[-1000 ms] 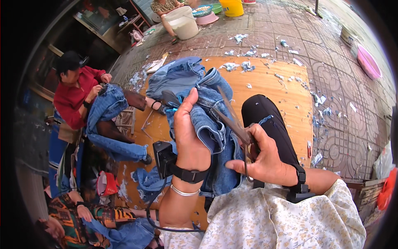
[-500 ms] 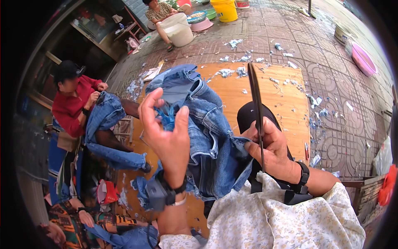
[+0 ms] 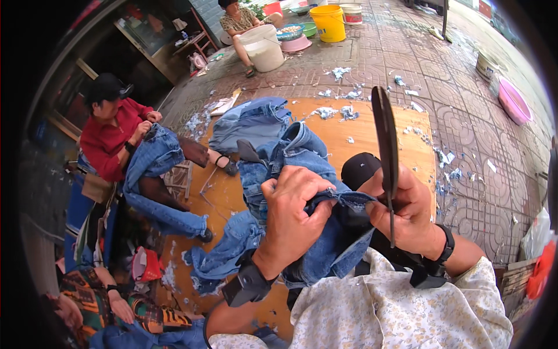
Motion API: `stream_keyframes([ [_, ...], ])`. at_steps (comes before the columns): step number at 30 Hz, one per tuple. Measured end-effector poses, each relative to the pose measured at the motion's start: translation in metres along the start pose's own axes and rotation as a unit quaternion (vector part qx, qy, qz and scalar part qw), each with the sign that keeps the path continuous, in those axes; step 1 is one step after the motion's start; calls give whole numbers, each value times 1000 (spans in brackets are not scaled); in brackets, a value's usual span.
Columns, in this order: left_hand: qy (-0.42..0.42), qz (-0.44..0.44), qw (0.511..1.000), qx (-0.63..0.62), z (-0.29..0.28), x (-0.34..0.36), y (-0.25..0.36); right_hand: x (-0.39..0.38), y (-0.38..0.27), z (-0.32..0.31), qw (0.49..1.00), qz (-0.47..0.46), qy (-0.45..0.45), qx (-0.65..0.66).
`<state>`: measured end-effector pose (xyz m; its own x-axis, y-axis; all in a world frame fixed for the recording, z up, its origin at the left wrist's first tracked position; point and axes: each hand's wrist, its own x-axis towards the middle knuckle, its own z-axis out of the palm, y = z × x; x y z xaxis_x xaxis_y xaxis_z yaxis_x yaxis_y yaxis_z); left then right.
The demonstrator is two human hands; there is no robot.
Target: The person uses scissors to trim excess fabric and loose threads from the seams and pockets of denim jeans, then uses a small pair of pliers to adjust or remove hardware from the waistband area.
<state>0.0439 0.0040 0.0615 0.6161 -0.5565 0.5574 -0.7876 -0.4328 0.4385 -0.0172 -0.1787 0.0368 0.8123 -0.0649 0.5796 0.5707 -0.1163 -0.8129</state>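
My left hand (image 3: 293,218) grips a folded edge of the blue jeans (image 3: 317,264) lying bunched over my lap, its fingers curled round the cloth with the thumb pressed to it. My right hand (image 3: 407,212), just to the right, holds dark metal scissors (image 3: 383,134) pointing upward and also pinches the same frayed denim edge between thumb and finger. My black-clad knee (image 3: 357,168) is behind the cloth. More denim (image 3: 247,125) is heaped beyond my hands, with another piece (image 3: 221,262) at lower left.
An orange wooden board (image 3: 325,128) with scraps lies beneath. A person in red (image 3: 104,145) at left handles jeans; another in patterned clothes (image 3: 81,296) is at lower left. A person (image 3: 235,23) sits by buckets (image 3: 325,26) at the back. A pink basin (image 3: 511,102) stands right.
My left hand has moved right and down from the top of the denim onto the edge beside my right hand. The scissors swung from pointing up-left to upright, and my right hand took the cloth edge.
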Motion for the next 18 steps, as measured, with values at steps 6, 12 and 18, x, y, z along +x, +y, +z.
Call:
stream_keyframes([
  [6, 1, -29, 995, -97, -39, 5, 53, 28, -59, -31, 993, -79, -61, -58],
  [12, -70, -141, 826, -542, -6, 0, 40, 40, -40, -33, 986, 87, -70, 120],
  [18, 46, -179, 819, -543, 43, -15, 27, 21, 23, -19, 914, 302, -67, 262],
])
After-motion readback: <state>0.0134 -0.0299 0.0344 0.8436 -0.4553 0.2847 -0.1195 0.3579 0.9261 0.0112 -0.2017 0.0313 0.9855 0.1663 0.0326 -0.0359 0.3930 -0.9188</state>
